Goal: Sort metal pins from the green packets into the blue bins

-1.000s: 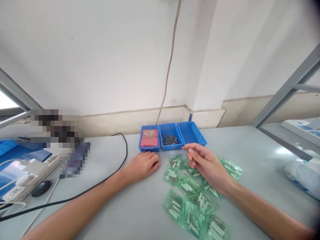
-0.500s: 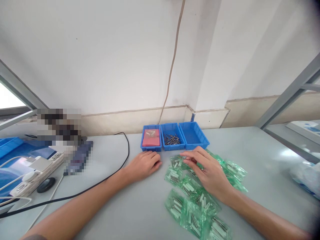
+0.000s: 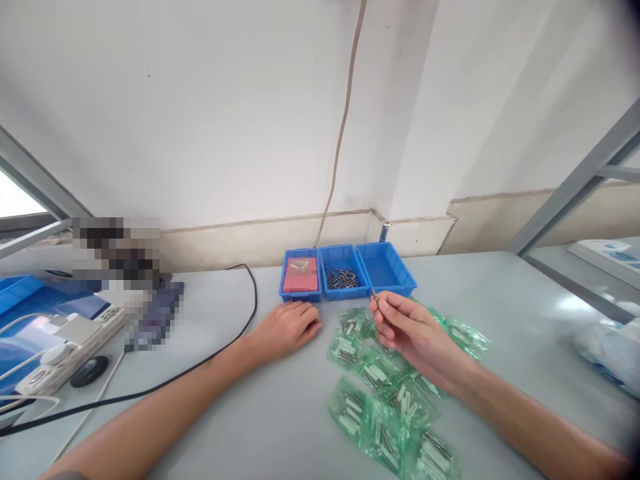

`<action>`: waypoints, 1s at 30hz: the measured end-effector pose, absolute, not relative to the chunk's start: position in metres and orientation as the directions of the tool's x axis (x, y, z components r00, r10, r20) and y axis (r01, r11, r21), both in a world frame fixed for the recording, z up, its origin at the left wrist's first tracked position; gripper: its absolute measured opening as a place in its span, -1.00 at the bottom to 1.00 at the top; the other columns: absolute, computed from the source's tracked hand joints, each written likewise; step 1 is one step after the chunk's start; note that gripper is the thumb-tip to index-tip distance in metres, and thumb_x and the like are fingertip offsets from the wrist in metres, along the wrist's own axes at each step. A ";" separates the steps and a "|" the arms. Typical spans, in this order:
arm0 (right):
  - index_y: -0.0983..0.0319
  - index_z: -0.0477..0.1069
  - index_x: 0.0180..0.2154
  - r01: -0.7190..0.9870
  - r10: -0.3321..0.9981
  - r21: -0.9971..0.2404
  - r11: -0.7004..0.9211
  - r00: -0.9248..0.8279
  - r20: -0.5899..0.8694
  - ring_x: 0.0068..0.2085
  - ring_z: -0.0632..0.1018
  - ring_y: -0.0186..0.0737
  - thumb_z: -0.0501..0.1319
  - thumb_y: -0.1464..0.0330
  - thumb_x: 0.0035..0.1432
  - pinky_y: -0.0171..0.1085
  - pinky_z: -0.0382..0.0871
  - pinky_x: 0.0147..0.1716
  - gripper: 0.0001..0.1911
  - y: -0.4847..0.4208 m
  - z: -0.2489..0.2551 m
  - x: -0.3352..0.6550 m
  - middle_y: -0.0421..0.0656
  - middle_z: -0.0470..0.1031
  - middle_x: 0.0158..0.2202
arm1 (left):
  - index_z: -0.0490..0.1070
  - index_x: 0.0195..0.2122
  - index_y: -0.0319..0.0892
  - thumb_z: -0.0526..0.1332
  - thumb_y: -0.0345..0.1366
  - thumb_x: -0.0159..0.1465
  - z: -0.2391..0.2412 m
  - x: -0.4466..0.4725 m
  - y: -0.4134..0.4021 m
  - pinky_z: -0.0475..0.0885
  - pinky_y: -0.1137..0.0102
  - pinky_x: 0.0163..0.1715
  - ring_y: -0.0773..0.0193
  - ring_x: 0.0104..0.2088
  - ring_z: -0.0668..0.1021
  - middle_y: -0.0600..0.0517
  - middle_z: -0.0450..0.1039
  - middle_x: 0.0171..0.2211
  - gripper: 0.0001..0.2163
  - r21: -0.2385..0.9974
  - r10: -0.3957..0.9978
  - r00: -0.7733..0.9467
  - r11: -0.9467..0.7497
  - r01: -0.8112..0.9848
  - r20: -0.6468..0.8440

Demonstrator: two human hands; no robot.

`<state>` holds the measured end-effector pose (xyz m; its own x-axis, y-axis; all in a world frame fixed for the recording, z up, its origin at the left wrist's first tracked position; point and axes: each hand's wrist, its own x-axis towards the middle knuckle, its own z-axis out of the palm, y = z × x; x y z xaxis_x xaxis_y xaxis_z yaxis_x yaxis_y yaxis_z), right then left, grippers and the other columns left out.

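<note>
My right hand (image 3: 405, 327) is raised over the green packets, its thumb and fingers pinching a small brass-tipped screw (image 3: 375, 295). The rest of that screw is hidden by the fingers. Below and around the hand lie several green plastic packets (image 3: 379, 371) with metal pins and white strips inside. On the table in front of the left blue bin rests my left hand (image 3: 287, 330), its fingers curled in loosely with nothing visible in them. Dark metal screws (image 3: 342, 277) fill part of the middle blue bin (image 3: 345, 293).
A left blue bin (image 3: 300, 297) holds a pink pad (image 3: 300, 275) with a small clear bag on it. Beside the middle bin stands another blue bin (image 3: 385, 267). A black cable (image 3: 200, 365) crosses the table at left, near power strips (image 3: 45, 373).
My right hand has turned and lifted slightly away from the packets, and the screw in its fingertips now shows. My left hand has stayed in place.
</note>
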<state>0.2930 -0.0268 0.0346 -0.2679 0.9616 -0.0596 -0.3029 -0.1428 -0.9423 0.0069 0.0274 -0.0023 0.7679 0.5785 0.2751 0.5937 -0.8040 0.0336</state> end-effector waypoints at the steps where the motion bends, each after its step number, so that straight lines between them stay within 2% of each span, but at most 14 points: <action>1: 0.20 0.52 -0.24 -0.328 0.962 -0.932 -0.152 -0.264 -0.064 -0.47 0.21 -0.38 0.38 0.07 0.34 -0.35 0.20 -0.52 -0.68 -0.027 0.035 0.293 -0.25 0.31 -0.39 | 0.37 -0.20 -0.15 0.08 -0.24 0.58 -0.002 0.007 0.027 0.34 0.33 -0.27 0.19 -0.28 0.54 0.02 0.50 -0.29 -0.80 0.034 0.579 0.768 -0.804 0.594 0.274; 4: 0.19 0.51 -0.24 -0.281 0.980 -0.953 -0.114 -0.190 -0.062 -0.48 0.24 -0.38 0.39 0.05 0.32 -0.34 0.22 -0.53 -0.66 -0.026 0.034 0.293 -0.25 0.34 -0.38 | 0.36 -0.21 -0.15 0.07 -0.24 0.58 -0.002 0.007 0.027 0.33 0.33 -0.27 0.19 -0.29 0.54 0.02 0.51 -0.30 -0.79 0.036 0.580 0.767 -0.803 0.594 0.274; 7: 0.17 0.51 -0.16 -0.077 0.996 -0.997 -0.012 -0.094 -0.005 -0.51 0.36 -0.35 0.34 -0.01 0.33 -0.29 0.31 -0.50 -0.62 -0.025 0.031 0.294 -0.25 0.41 -0.40 | 0.35 -0.21 -0.15 0.05 -0.23 0.59 -0.002 0.008 0.027 0.33 0.33 -0.27 0.20 -0.30 0.54 0.03 0.51 -0.29 -0.78 0.042 0.575 0.767 -0.807 0.589 0.284; 10: 0.15 0.48 -0.12 0.119 0.996 -0.989 0.086 -0.042 0.081 -0.53 0.42 -0.31 0.28 -0.05 0.35 -0.24 0.38 -0.48 -0.60 -0.025 0.027 0.295 -0.24 0.46 -0.40 | 0.35 -0.20 -0.15 0.03 -0.23 0.59 -0.002 0.007 0.027 0.33 0.33 -0.28 0.20 -0.30 0.54 0.02 0.51 -0.29 -0.77 0.043 0.570 0.769 -0.810 0.585 0.288; 14: 0.12 0.47 -0.14 0.292 0.983 -0.939 0.181 -0.031 0.179 -0.46 0.44 -0.25 0.23 0.05 0.41 -0.23 0.40 -0.45 -0.72 -0.024 0.022 0.296 -0.23 0.48 -0.36 | 0.35 -0.20 -0.15 0.03 -0.21 0.60 -0.002 0.007 0.028 0.33 0.33 -0.28 0.20 -0.30 0.54 0.02 0.51 -0.29 -0.76 0.042 0.576 0.768 -0.807 0.589 0.280; 18: 0.11 0.49 -0.19 0.423 0.951 -0.856 0.297 -0.055 0.303 -0.30 0.50 -0.17 0.21 0.17 0.45 -0.18 0.41 -0.26 -0.81 -0.023 0.019 0.298 -0.19 0.53 -0.28 | 0.35 -0.20 -0.15 0.01 -0.21 0.60 -0.003 0.007 0.028 0.32 0.33 -0.27 0.19 -0.28 0.54 0.01 0.52 -0.28 -0.75 0.046 0.583 0.764 -0.802 0.595 0.275; 22: 0.11 0.50 -0.20 0.415 0.945 -0.853 0.317 -0.068 0.318 -0.26 0.52 -0.15 0.26 0.19 0.42 -0.16 0.40 -0.20 -0.84 -0.022 0.019 0.298 -0.17 0.53 -0.26 | 0.35 -0.21 -0.15 0.04 -0.21 0.60 -0.002 0.007 0.027 0.32 0.34 -0.27 0.20 -0.29 0.54 0.01 0.51 -0.29 -0.76 0.064 0.586 0.761 -0.802 0.594 0.279; 25: 0.12 0.50 -0.22 0.306 0.966 -0.916 0.260 -0.068 0.251 -0.29 0.48 -0.17 0.33 0.14 0.36 -0.20 0.37 -0.28 -0.80 -0.021 0.020 0.298 -0.19 0.50 -0.29 | 0.36 -0.21 -0.15 0.06 -0.23 0.59 -0.002 0.007 0.028 0.32 0.35 -0.27 0.20 -0.29 0.53 0.02 0.51 -0.30 -0.78 0.066 0.579 0.764 -0.807 0.587 0.285; 28: 0.14 0.50 -0.19 0.113 0.994 -0.990 0.086 -0.082 0.077 -0.46 0.30 -0.31 0.39 0.05 0.30 -0.30 0.17 -0.50 -0.70 -0.019 0.022 0.300 -0.27 0.37 -0.42 | 0.36 -0.21 -0.16 0.06 -0.24 0.59 -0.002 0.007 0.027 0.33 0.35 -0.27 0.21 -0.30 0.53 0.02 0.50 -0.30 -0.78 0.064 0.578 0.763 -0.807 0.587 0.288; 30: 0.15 0.50 -0.16 -0.005 0.996 -1.000 -0.022 -0.084 -0.022 -0.52 0.16 -0.37 0.39 0.01 0.30 -0.34 -0.01 -0.55 -0.65 -0.018 0.022 0.302 -0.33 0.23 -0.51 | 0.37 -0.21 -0.16 0.06 -0.23 0.58 -0.002 0.007 0.027 0.34 0.34 -0.27 0.20 -0.30 0.53 0.02 0.50 -0.30 -0.78 0.059 0.582 0.762 -0.803 0.592 0.283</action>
<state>0.3015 -0.0183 0.0225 -0.0837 0.9963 -0.0218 -0.0047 -0.0222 -0.9997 0.0071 0.0274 -0.0023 0.7619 0.5825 0.2832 0.5924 -0.8035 0.0590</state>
